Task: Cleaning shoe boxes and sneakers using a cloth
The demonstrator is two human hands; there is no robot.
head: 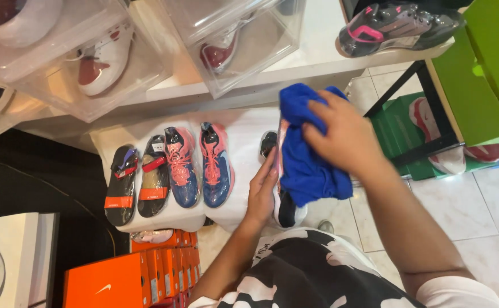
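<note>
White laminate shelf unit [312, 63], upper tier: bears two clear plastic display boxes [243, 40], each with a white-and-maroon sneaker inside, and an unboxed grey, black and pink trainer [400, 23] at the far right edge.

Lower white platform [243, 142]: a pair of black strap sandals with orange bands [138, 179] at left, a pair of coral-and-navy running shoes [198, 165] beside them, long axes running away from the viewer.

Green shoe cartons [477, 85], right; orange shoe cartons [135, 276], lower left, on the tiled floor.

Black-and-white shoe [286, 211]: held upright between the two hands in front of the platform, long axis near vertical, sole end downward. Mostly hidden by the cloth; only its lower end and a strip of its left edge show.

Bright blue soft cloth [306, 165]: draped over the shoe's right face, bunched at the top.

Right hand [343, 137]: on top of the cloth, fingers curled and bunched, pressing the fabric leftward onto the shoe. It is the nearer hand to the cloth.

Left hand [262, 191]: flat against the shoe's left edge, fingers straight and close together, pointing upward, bracing it from the opposite side.
</note>
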